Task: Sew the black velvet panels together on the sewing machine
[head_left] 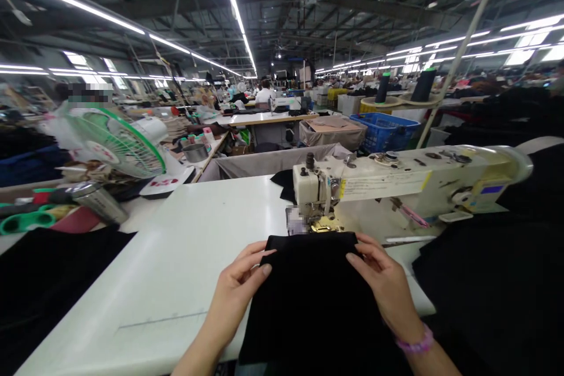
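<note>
A black cloth piece (312,299) hangs over the front edge of the white table, its top edge lying just in front of the sewing machine (379,182). My left hand (240,282) pinches the cloth's upper left corner between thumb and fingers. At the upper right corner, my right hand (383,276) grips the same cloth, with a pink band around that wrist. The needle area of the machine is right behind the cloth's top edge. Whether the cloth lies under the presser foot cannot be seen.
A green-rimmed fan (118,141) and a metal flask (99,202) stand at the left. Dark cloth (497,270) is piled at the right, and more (39,288) lies at the left. Behind the machine are a blue basket (388,132) and thread cones (423,85).
</note>
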Tool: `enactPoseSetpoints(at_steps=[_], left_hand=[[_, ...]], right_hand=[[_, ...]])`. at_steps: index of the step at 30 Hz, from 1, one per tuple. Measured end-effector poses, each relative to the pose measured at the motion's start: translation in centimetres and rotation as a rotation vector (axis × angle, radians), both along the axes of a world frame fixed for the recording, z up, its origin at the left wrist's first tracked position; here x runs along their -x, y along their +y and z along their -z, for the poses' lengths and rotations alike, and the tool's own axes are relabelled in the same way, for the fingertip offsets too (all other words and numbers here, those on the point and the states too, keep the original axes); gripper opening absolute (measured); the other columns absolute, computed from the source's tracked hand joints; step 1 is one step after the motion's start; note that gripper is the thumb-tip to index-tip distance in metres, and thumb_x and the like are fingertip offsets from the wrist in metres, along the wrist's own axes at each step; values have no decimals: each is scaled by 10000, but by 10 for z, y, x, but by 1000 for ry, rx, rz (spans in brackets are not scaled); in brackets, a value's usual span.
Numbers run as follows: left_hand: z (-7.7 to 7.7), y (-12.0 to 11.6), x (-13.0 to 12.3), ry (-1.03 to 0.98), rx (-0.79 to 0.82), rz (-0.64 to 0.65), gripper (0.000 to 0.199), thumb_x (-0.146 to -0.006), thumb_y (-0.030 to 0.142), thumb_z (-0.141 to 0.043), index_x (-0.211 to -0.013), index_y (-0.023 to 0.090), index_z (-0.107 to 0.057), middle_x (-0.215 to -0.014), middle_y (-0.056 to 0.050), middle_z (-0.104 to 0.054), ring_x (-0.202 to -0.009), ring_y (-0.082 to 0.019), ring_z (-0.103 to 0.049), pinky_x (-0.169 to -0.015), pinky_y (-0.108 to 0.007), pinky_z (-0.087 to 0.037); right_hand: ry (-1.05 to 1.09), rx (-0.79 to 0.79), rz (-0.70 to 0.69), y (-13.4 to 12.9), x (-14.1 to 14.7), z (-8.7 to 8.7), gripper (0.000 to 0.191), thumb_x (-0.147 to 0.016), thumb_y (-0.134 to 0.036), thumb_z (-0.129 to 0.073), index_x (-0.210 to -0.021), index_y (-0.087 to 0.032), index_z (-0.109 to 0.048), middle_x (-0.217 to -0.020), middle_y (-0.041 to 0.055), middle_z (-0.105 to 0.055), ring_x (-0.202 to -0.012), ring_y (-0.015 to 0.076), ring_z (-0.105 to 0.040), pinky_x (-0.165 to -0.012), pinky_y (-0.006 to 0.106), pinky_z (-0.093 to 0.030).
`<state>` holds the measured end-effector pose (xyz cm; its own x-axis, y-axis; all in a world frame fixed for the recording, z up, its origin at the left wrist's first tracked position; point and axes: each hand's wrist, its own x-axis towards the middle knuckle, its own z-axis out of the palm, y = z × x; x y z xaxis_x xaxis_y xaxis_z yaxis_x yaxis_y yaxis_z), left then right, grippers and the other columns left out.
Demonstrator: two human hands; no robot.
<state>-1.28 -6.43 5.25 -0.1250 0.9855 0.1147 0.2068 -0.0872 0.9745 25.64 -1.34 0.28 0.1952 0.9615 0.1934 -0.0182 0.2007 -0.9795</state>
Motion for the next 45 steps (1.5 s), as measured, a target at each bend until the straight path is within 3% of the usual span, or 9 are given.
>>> enactPoseSetpoints(at_steps=[3,7,11,15,19,25,33,41,45], left_hand=[[-7,-6,-2,67,-65,-81,283,-840,456,-676,-956,232,-804,-1263,-81,-680,-1190,-279,-623,-1075,-383,-470],[-15,-13,-7,91,-124,-171,273,-874,451,-641,-956,248,-804,-1213,-62,-701,-1135,-261,-638,-1051,-367,-478],[-14,-16,-14,-138,-86,-282,254,-789,447,-749,-904,229,-811,-1087,-58,-740,-1029,-257,-666,-952,-338,-508],[-11,-17,-17,-387,-57,-270,309,-741,440,-799,-938,202,-810,-1085,-72,-745,-1023,-259,-667,-927,-321,-500],[-15,-19,-21,-410,-76,-293,304,-722,449,-817,-898,201,-814,-1095,-67,-743,-1025,-247,-663,-924,-301,-483],[-20,-21,-25,-539,19,-387,417,-548,458,-911,-828,175,-787,-869,-67,-767,-854,-216,-676,-808,-293,-502],[-19,-18,-24,-575,26,-403,428,-527,431,-922,-818,161,-764,-831,-50,-766,-783,-156,-653,-786,-248,-489],[-19,-17,-28,-546,-13,-428,360,-538,402,-904,-760,161,-755,-756,-32,-735,-713,-144,-632,-729,-245,-498],[-18,-12,-25,-475,-57,-453,332,-536,379,-895,-731,161,-737,-764,-28,-723,-744,-152,-638,-732,-241,-501]], right_hand=[[-83,-51,65,-7,-2,-5,299,-677,-500,-801,-741,-212,-758,-1154,127,-704,-1053,312,-668,-951,436,-540],[-43,3,70,-17,-5,-6,280,-698,-497,-796,-792,-233,-784,-1149,99,-720,-1055,306,-675,-948,403,-544],[109,72,47,-22,-2,-8,312,-699,-465,-814,-907,-233,-800,-1199,74,-721,-1111,299,-659,-976,370,-526],[284,142,53,-24,4,-16,376,-614,-448,-878,-899,-214,-804,-1144,55,-746,-1109,279,-658,-1021,345,-493],[379,200,89,-25,4,-22,410,-540,-445,-914,-857,-208,-804,-1055,44,-771,-1052,261,-681,-961,310,-536],[450,287,123,-26,0,-23,471,-476,-441,-939,-872,-222,-808,-1081,30,-771,-1123,244,-658,-866,198,-557],[488,307,130,-26,2,-25,502,-429,-420,-955,-868,-230,-804,-1035,15,-776,-1181,230,-625,-863,155,-543],[424,261,107,-25,-2,-18,474,-497,-450,-929,-888,-217,-799,-1064,42,-769,-1183,274,-621,-994,293,-510],[328,191,115,-24,-2,-15,430,-536,-436,-916,-879,-206,-795,-998,44,-772,-1072,263,-660,-1016,348,-482]])
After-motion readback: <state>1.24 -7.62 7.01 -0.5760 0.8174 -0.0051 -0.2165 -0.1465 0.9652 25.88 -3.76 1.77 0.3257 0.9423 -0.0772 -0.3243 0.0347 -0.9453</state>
